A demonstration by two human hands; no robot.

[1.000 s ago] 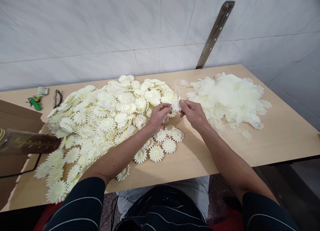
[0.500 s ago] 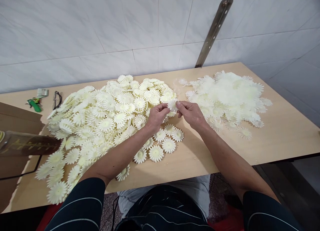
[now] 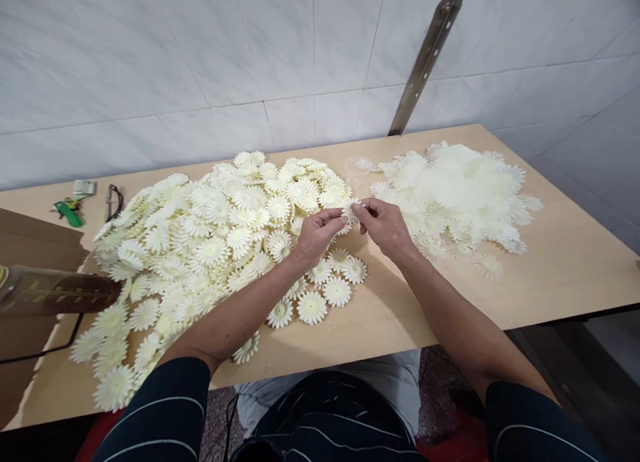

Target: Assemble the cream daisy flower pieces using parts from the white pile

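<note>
Between my two hands is a small cream artificial flower [image 3: 351, 210], held above the table. My left hand [image 3: 319, 233] pinches its left edge with thumb and forefinger. On its right side, the thumb and fingers of my right hand [image 3: 384, 226] close on the petals. Left of my hands spreads a large heap of cream artificial flowers [image 3: 210, 215], several with yellowish centres. A few separate flowers [image 3: 337, 291] lie flat just below my left hand. To the right is a second, paler pile of flower petal pieces [image 3: 465, 189], thinner and more see-through.
The wooden table [image 3: 560, 269] stands against a tiled wall, where a metal bracket [image 3: 425, 65] leans. At the left are a dark bottle [image 3: 60, 290], a cardboard box [image 3: 35, 249], eyeglasses [image 3: 114, 202] and a green-handled tool [image 3: 69, 212].
The held flower has shifted slightly right. My left thumb and forefinger have changed their hold at its left edge. The piles look the same.
</note>
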